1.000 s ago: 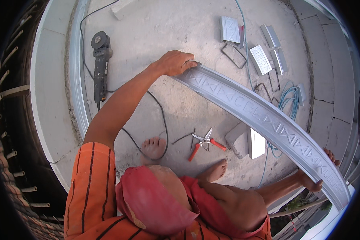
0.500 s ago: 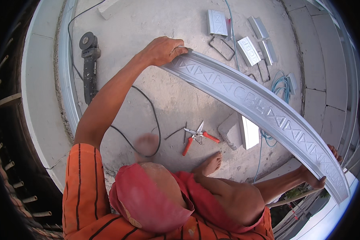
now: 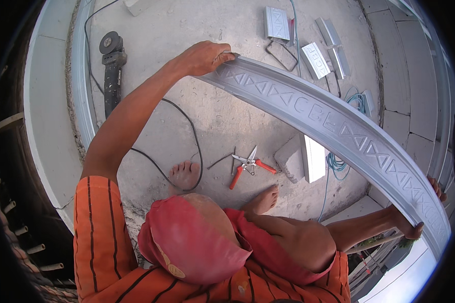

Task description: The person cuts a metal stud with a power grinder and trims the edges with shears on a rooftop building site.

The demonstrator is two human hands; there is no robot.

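Note:
A long, silvery galvanized metal channel (image 3: 313,115) with an embossed pattern runs slantwise from the upper middle to the lower right. My left hand (image 3: 207,56) is closed on its far left end, thumb and fingers clamping the edge. Toward its other end my right hand (image 3: 413,230) grips the channel from beneath, with the thumb at the near edge and fingertips at the far edge; the palm is hidden behind the metal. Below the channel, on the concrete floor, lie snips (image 3: 246,162) with red handles, their blades spread.
An angle grinder (image 3: 113,76) with a black cable (image 3: 191,126) lies at the left. Short cut channel pieces (image 3: 316,59) and a coil of blue line (image 3: 358,102) are at the right. Beside a concrete block (image 3: 289,159) stands another channel piece (image 3: 314,157). My bare feet (image 3: 184,174) are near the snips.
The channel's right end has shifted slightly right, with my right hand still on it. My left hand keeps its grip. My left foot, blurred before, now shows sharply beside the cable.

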